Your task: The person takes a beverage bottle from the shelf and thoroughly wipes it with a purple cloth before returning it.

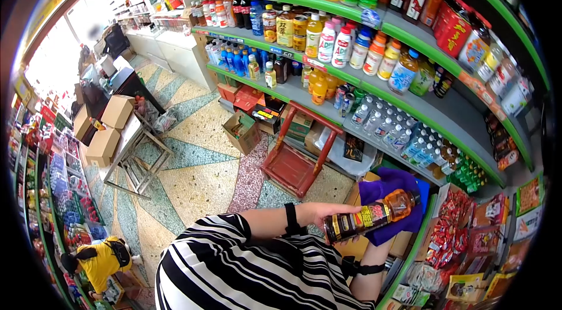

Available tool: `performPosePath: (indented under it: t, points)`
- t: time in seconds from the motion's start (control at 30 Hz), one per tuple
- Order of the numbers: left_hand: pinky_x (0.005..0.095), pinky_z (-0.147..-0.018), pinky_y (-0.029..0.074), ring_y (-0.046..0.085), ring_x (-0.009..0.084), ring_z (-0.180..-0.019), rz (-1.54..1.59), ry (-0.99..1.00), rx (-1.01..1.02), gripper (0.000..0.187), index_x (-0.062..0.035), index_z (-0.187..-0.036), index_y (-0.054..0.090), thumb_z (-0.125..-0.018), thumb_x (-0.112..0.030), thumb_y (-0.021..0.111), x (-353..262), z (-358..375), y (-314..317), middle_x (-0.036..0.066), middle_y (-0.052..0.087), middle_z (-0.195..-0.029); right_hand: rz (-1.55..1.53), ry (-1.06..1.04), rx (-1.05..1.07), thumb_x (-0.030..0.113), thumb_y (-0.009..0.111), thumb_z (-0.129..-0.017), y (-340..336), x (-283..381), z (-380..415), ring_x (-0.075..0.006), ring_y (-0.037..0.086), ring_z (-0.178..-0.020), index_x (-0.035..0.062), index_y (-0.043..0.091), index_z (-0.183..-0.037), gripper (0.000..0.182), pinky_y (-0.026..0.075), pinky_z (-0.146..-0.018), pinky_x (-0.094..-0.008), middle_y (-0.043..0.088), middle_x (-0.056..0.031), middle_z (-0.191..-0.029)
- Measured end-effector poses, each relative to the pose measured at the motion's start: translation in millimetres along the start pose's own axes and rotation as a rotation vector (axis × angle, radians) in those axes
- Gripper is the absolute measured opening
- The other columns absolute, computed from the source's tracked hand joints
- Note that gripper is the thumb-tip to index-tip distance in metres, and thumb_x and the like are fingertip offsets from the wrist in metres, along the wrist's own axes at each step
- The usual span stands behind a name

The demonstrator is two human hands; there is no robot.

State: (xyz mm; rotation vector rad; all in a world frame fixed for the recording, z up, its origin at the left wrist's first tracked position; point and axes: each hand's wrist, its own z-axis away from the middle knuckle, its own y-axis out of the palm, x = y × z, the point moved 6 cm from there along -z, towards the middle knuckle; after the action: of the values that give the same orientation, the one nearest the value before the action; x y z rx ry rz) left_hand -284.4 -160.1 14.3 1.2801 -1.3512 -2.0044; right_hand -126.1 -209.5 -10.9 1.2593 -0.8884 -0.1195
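My left hand point(331, 216) is closed around the lower end of a drink bottle point(366, 220) with a dark label, amber liquid near its neck and a black cap. The bottle lies tilted, its cap pointing right. A purple cloth point(404, 219) is bunched behind and beneath the bottle's upper part. My right hand point(380, 248) comes from below into this cloth and grips it against the bottle; its fingers are mostly hidden by the fabric. Below the cloth, an open cardboard box point(401, 244) is partly visible.
Green-edged shelves point(328, 64) of bottled drinks curve along the right. A red wooden chair point(291, 168) and a small carton point(241, 133) stand before them. Packaged snacks point(448, 228) lie at lower right. Boxes point(102, 146) sit on a table; a person in yellow point(99, 263) bends at lower left.
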Motion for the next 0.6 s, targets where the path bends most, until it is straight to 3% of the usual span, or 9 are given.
performPosePath:
  t: [0.07,0.13,0.2,0.27,0.33,0.4,0.47,0.53,0.6]
  points:
    - [0.0391,-0.045,0.057,0.067,0.0272,-0.079,-0.065,0.045,-0.053,0.074,-0.0022,-0.119,0.050,-0.086,-0.068,0.041,-1,-9,2,0.018,0.062,-0.102,-0.092,0.091,0.152,0.059,0.039,-0.091,7,-8,19,-0.0305,0.065,-0.078,0.0056,0.050,-0.118,0.061,0.056,-0.068,-0.0451,0.063,-0.0152,-0.101]
    - [0.0407,-0.046,0.058,0.067,0.0292,-0.085,-0.045,0.044,-0.125,0.076,-0.0009,-0.121,0.047,-0.085,-0.068,0.044,-1,-15,7,0.018,0.062,-0.103,-0.079,0.129,0.283,0.052,0.040,-0.093,20,-7,24,-0.0307,0.064,-0.087,0.0035,0.050,-0.118,0.055,0.055,-0.074,-0.0453,0.062,-0.0159,-0.104]
    - [0.0398,-0.065,0.058,0.067,0.0287,-0.084,0.064,0.014,-0.199,0.069,-0.0022,-0.127,0.046,-0.088,-0.060,0.046,6,-23,2,0.017,0.064,-0.104,-0.063,0.206,0.289,0.048,0.042,-0.094,23,-5,37,-0.0291,0.064,-0.088,0.0027,0.050,-0.116,0.052,0.055,-0.075,-0.0445,0.062,-0.0146,-0.101]
    - [0.0364,-0.074,0.056,0.065,0.0244,-0.088,-0.047,0.020,-0.321,0.063,-0.0023,-0.125,0.047,-0.090,-0.054,0.050,10,-34,-10,0.014,0.063,-0.105,0.003,0.130,0.140,0.050,0.043,-0.093,-37,-1,27,-0.0293,0.064,-0.085,0.0046,0.049,-0.120,0.053,0.054,-0.073,-0.0427,0.062,-0.0141,-0.096]
    - [0.0306,-0.080,0.050,0.059,0.0187,-0.093,-0.322,0.228,-0.487,0.057,-0.0010,-0.125,0.047,-0.093,-0.048,0.050,-2,-42,-10,0.012,0.060,-0.107,0.080,0.110,0.165,0.035,0.047,-0.094,14,17,44,-0.0237,0.058,-0.095,0.0034,0.049,-0.116,0.038,0.049,-0.086,-0.0372,0.059,-0.0119,-0.103]
    - [0.0294,-0.084,0.045,0.054,0.0153,-0.095,-0.857,0.199,-0.752,0.052,0.0014,-0.123,0.047,-0.095,-0.042,0.050,-18,-42,13,0.011,0.056,-0.107,0.071,-0.008,-0.108,0.031,0.048,-0.094,-3,38,50,-0.0232,0.057,-0.100,0.0042,0.048,-0.118,0.036,0.047,-0.090,-0.0356,0.057,-0.0120,-0.107]
    - [0.0284,-0.069,0.047,0.057,0.0157,-0.079,-1.171,0.298,-0.777,0.053,0.0046,-0.121,0.044,-0.092,-0.039,0.056,-14,-57,30,0.012,0.059,-0.093,0.110,-0.069,-0.175,0.030,0.049,-0.094,-31,46,50,-0.0227,0.056,-0.101,0.0042,0.048,-0.119,0.036,0.046,-0.090,-0.0350,0.057,-0.0116,-0.108]
    - [0.0297,-0.069,0.047,0.057,0.0162,-0.080,-1.263,0.331,-0.772,0.053,0.0049,-0.122,0.041,-0.092,-0.035,0.057,-7,-68,39,0.013,0.060,-0.093,0.215,-0.140,-0.165,0.029,0.049,-0.094,-46,62,51,-0.0221,0.056,-0.102,0.0042,0.048,-0.120,0.036,0.046,-0.091,-0.0344,0.057,-0.0113,-0.109]
    - [0.0344,-0.089,0.046,0.056,0.0244,-0.104,-1.201,0.359,-0.776,0.051,0.0060,-0.124,0.038,-0.093,-0.031,0.056,-5,-77,42,0.020,0.056,-0.111,0.352,-0.186,-0.147,0.027,0.049,-0.094,-56,69,49,-0.0215,0.055,-0.103,0.0041,0.048,-0.120,0.035,0.045,-0.091,-0.0338,0.057,-0.0109,-0.110]
